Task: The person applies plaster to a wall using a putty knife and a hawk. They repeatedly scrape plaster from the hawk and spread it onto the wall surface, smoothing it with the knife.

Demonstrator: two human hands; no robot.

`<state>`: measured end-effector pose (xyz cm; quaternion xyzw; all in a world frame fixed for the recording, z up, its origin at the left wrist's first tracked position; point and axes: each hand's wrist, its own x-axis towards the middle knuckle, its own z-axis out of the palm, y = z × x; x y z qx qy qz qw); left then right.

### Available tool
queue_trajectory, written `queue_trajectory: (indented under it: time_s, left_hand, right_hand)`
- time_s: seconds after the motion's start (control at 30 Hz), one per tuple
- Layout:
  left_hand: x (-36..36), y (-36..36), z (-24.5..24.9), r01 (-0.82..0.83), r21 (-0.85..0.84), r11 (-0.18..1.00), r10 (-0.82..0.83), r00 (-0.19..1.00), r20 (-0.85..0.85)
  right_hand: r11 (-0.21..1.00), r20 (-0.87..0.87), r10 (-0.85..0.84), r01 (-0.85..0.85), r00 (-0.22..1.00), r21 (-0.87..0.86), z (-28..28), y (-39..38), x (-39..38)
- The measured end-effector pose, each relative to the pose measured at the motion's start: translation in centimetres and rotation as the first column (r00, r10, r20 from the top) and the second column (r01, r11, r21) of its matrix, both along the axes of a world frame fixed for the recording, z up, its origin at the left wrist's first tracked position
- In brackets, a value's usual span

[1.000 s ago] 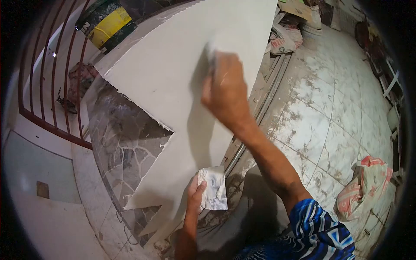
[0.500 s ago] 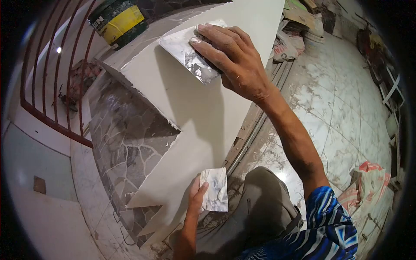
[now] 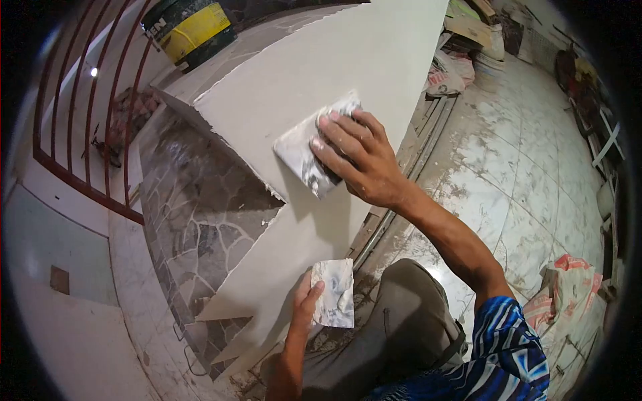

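My right hand presses a wide, putty-smeared scraper against a white coated surface, fingers spread over the blade's back. The blade lies tilted on the middle of that surface; its handle is hidden under the hand. Lower down, my left hand grips a second flat plate by its left edge, thumb on top. White putty lies in ridges on this plate. The coated surface has a jagged, stepped left edge beside grey stone-patterned tiles.
A dark bucket with a yellow band stands at upper left, near a red-brown metal railing. Metal rails run along the surface's right side. On the dusty tiled floor lies a crumpled sack.
My right hand has drawn the scraper down the white surface, towards my body. My left hand and its plate stay nearly in place. The view has shifted slightly.
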<state>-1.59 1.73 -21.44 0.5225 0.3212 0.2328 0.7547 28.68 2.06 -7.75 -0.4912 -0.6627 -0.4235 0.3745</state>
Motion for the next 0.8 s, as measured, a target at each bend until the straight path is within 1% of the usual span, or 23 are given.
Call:
queue_trajectory:
  time_s: [0.1, 0.13, 0.2, 0.27, 0.3, 0.37, 0.4, 0.43, 0.47, 0.53, 0.6, 0.63, 0.73, 0.77, 0.8]
  left_hand:
    - [0.0, 0.1, -0.2, -0.008, 0.01, 1.0, 0.008, 1.0, 0.012]
    - [-0.1, 0.2, -0.9, -0.014, 0.025, 1.0, 0.013, 1.0, 0.013]
    - [-0.3, 0.2, -1.7, -0.022, 0.027, 0.999, 0.021, 1.0, 0.016]
    - [-0.3, 0.2, -1.7, -0.022, 0.01, 1.0, 0.022, 0.999, 0.029]
    - [-0.2, 0.2, -1.6, -0.018, 0.032, 0.999, 0.018, 1.0, 0.022]
    - [-0.3, 0.3, -1.3, -0.015, 0.07, 0.997, 0.015, 1.0, 0.005]
    - [-0.4, 0.2, -1.1, -0.012, 0.061, 0.998, 0.011, 1.0, 0.012]
    - [-0.3, 0.1, -0.8, -0.009, 0.053, 0.999, 0.008, 1.0, 0.02]
    - [-0.2, 0.1, -0.6, -0.006, 0.045, 0.999, 0.004, 1.0, 0.029]
    - [-0.1, -0.2, 0.0, -0.009, 0.024, 1.0, 0.008, 0.999, 0.04]
    - [0.1, -0.2, 0.0, -0.008, 0.014, 1.0, 0.008, 0.999, 0.046]
    - [0.0, -0.2, -0.1, -0.005, 0.014, 1.0, 0.004, 0.999, 0.045]
    - [-0.1, 0.3, -1.1, 0.011, 0.02, 1.0, -0.012, 0.998, 0.058]
    - [-0.2, 0.4, -1.5, 0.018, 0.021, 1.0, -0.019, 0.998, 0.063]
    - [-0.3, 0.3, -1.4, 0.013, 0.003, 1.0, -0.013, 0.997, 0.07]
  right_hand:
    - [0.992, -0.109, 0.056, -0.043, 0.992, 0.122, 1.3, -1.5, 0.8]
    - [0.981, -0.178, -0.038, 0.071, 0.983, 0.182, 2.3, -1.3, 1.3]
    - [0.916, -0.334, -0.206, 0.302, 0.92, 0.266, 4.7, -0.3, 2.9]
    - [0.929, -0.493, -0.218, 0.334, 0.842, 0.16, 6.5, 0.4, 3.2]
    - [0.934, -0.564, -0.225, 0.341, 0.794, 0.109, 7.4, 0.8, 3.1]
    - [0.918, -0.506, -0.275, 0.38, 0.817, 0.115, 8.3, 1.6, 2.2]
    - [0.909, -0.477, -0.301, 0.399, 0.826, 0.117, 8.7, 2.1, 1.8]
    - [0.922, -0.458, -0.281, 0.37, 0.843, 0.116, 8.9, 2.1, 0.6]
    - [0.923, -0.392, -0.301, 0.369, 0.869, 0.109, 8.6, 2.1, -0.4]
    - [0.942, -0.296, -0.3, 0.331, 0.907, 0.06, 7.7, 1.8, -2.6]
    - [0.975, -0.143, -0.193, 0.207, 0.971, 0.087, 6.1, 0.7, -4.0]
    - [0.991, -0.127, -0.128, 0.131, 0.984, 0.017, 5.8, -0.5, -4.7]
    - [0.999, -0.091, -0.006, 0.009, 0.996, 0.031, 4.9, -2.2, -3.1]
    - [0.995, -0.217, -0.001, 0.022, 0.976, 0.094, 4.7, -2.2, -2.2]
    - [0.982, -0.276, -0.044, 0.093, 0.96, 0.165, 4.8, -1.7, -0.5]
